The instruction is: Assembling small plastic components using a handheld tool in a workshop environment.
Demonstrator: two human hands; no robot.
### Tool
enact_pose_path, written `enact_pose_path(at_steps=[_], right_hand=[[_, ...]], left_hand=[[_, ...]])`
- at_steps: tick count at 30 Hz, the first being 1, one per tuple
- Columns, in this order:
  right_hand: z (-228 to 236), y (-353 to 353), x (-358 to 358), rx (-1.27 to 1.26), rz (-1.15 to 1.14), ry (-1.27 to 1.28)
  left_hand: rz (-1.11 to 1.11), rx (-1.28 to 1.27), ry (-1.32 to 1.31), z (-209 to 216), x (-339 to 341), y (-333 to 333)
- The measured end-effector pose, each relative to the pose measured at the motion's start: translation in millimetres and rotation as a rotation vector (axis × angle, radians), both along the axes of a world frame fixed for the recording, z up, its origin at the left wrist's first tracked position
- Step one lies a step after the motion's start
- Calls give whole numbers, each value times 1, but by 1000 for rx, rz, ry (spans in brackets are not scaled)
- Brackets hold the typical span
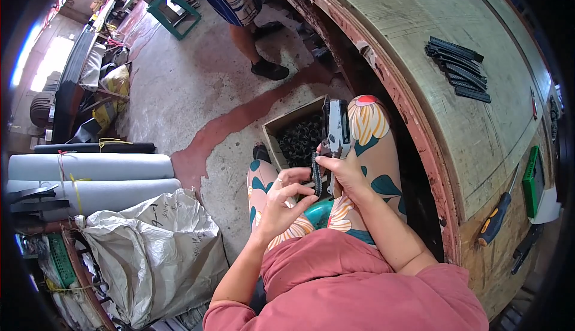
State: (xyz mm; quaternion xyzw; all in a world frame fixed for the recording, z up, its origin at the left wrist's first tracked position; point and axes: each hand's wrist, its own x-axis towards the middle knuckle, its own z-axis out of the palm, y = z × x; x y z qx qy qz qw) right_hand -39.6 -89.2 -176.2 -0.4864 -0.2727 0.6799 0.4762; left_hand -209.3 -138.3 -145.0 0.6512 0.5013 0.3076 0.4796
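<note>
Hiding part of the grey tool (338, 128), the right hand (348, 174)

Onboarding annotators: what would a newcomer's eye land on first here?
Probably the grey tool in the right hand, above the lap, with the left hand at a black strip beside it. Next, the box of curled black pieces, just beyond the hands. Then the pile of strips on the bench, upper right.

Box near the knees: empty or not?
Not empty. Dark curled pieces fill the visible inside of the box, below its rim. Cannot tell how deep; the tool hides part.
</note>
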Motion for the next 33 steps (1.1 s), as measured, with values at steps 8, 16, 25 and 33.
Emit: enact_pose_path(at_steps=[8, 16, 25, 33], right_hand=[[-4, 0, -3, 99, 155, -40], [5, -9, -6, 545, 135, -102], [8, -10, -4, 655, 208, -239], [2, -10, -8, 399, 156, -219]], left_hand=[[15, 417, 53, 28, 3, 26], [499, -298, -404, 12, -4, 40], [502, -431, -421, 3, -1, 43], [529, -578, -535, 6, 5, 36]])
